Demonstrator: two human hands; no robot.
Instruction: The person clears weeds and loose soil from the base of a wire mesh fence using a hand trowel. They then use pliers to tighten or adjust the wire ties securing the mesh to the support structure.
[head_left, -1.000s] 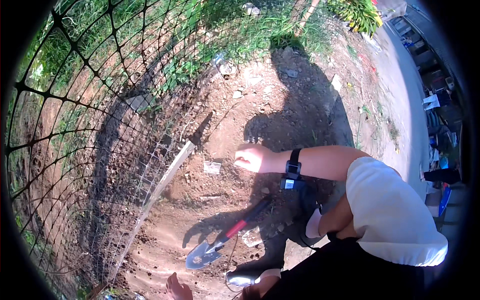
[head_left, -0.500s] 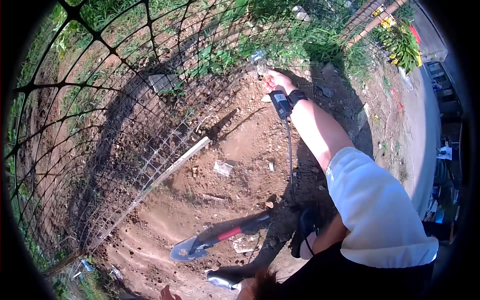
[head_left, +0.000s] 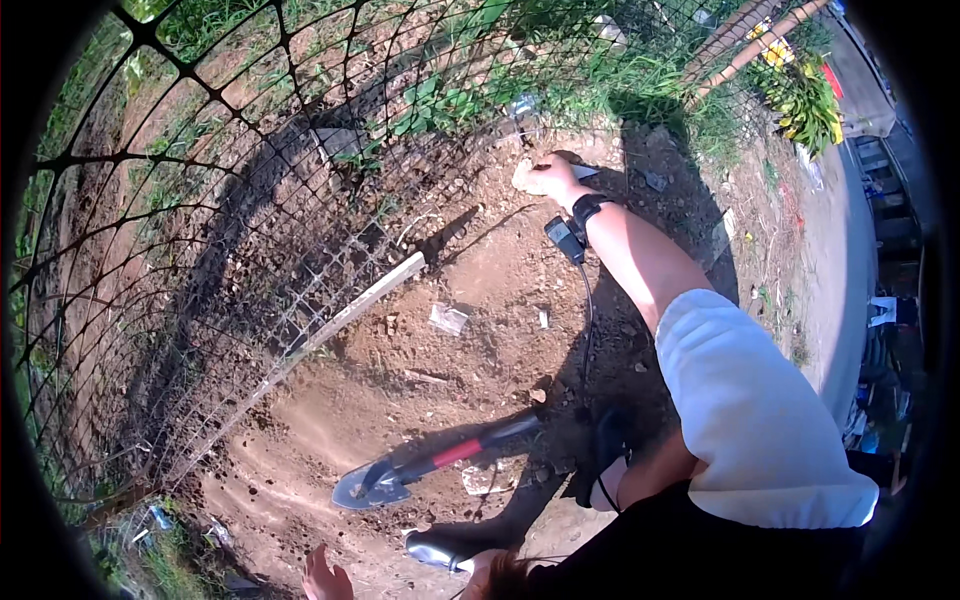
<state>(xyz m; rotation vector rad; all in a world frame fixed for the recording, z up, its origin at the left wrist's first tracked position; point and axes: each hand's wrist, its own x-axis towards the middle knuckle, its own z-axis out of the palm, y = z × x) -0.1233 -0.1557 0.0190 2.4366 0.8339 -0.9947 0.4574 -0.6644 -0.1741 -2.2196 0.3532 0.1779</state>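
Stretched far forward, my right hand [head_left: 553, 180] is low over the dirt with its fingers bent around a pale tan lump [head_left: 522, 176], which looks like a stone or clod. A small white piece [head_left: 585, 172] shows just beside that hand. A crumpled clear plastic item [head_left: 521, 105] rests by the fence beyond it. At the lower edge my left hand [head_left: 325, 578] is partly in view, fingers apart and holding nothing. Nearest to it is a shovel [head_left: 440, 460] with a dark blade and a red band on its black shaft, low over the soil.
Black mesh fencing [head_left: 230, 100] curves across the left and far side. A pale wooden stake [head_left: 365, 302] leans along it. Litter [head_left: 448, 319] and stones dot the soil. My black boot [head_left: 440, 550] is at the bottom; a cabled device [head_left: 565, 240] hangs by my right wrist.
My right hand has drawn back slightly from the plastic item, and its fingers have closed around the tan lump. The wrist device swung down. More of my left hand shows at the lower edge.
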